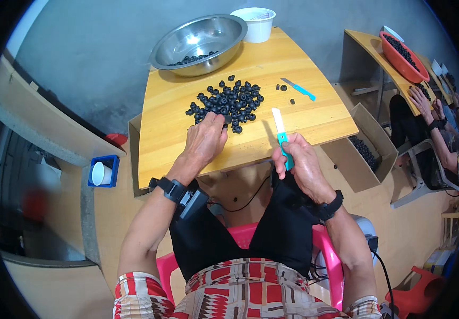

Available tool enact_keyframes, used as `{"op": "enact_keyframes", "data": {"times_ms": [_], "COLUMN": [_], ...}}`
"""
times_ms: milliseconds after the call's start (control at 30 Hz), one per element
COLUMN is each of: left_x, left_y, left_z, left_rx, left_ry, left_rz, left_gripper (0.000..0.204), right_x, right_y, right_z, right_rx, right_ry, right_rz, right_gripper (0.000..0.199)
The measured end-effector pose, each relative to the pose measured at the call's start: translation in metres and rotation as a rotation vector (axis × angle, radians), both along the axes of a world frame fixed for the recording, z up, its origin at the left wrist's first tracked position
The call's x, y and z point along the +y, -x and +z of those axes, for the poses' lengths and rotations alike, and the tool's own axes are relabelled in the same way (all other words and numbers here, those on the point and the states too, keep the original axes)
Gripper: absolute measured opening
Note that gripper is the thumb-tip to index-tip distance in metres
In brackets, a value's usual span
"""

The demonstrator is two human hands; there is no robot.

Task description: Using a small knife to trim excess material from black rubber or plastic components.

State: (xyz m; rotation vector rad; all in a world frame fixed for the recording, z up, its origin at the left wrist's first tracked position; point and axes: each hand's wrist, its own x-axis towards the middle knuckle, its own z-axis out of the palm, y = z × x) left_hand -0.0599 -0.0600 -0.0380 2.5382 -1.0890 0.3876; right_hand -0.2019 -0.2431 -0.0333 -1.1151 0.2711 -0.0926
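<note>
A loose pile of small black round parts point(232, 98), some with a hole showing, lies on the wooden table point(293, 56). At the pile's near edge, my left hand point(204, 139) has its fingers closed on one black part; the fingertips are partly hidden. My right hand point(303, 162) grips a small knife point(283, 139) by its teal handle, the pale blade pointing up and away over the table's near edge. A second knife point(299, 89) with a blue handle lies to the right of the pile, beside a few separate black bits point(282, 87).
A steel basin point(200, 45) holding more black parts and a white tub point(258, 25) stand at the back. An open cardboard box point(365, 154) with black parts sits right of the table. Farther right, another person's hand point(422, 103) is near a red basin point(406, 58).
</note>
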Motion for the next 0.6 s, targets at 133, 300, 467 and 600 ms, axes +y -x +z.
{"op": "enact_keyframes", "data": {"times_ms": [133, 300, 467, 600], "left_x": [0.001, 0.003, 0.004, 0.013], "left_y": [-0.007, -0.008, -0.003, -0.005], "left_z": [-0.004, -0.004, -0.001, 0.011], "left_rx": [-0.099, -0.058, 0.131, 0.3], "left_ry": [0.002, 0.016, 0.003, -0.059], "left_rz": [-0.031, -0.018, 0.051, 0.044], "left_gripper": [0.017, 0.021, 0.033, 0.034], "right_x": [0.003, 0.014, 0.024, 0.033], "right_y": [0.001, 0.006, 0.007, 0.01], "right_z": [0.003, 0.012, 0.009, 0.006], "right_rx": [-0.031, -0.01, -0.005, 0.031], "right_ry": [0.077, 0.138, 0.128, 0.165], "right_rz": [0.045, 0.02, 0.026, 0.024], "right_gripper": [0.018, 0.024, 0.021, 0.021]}}
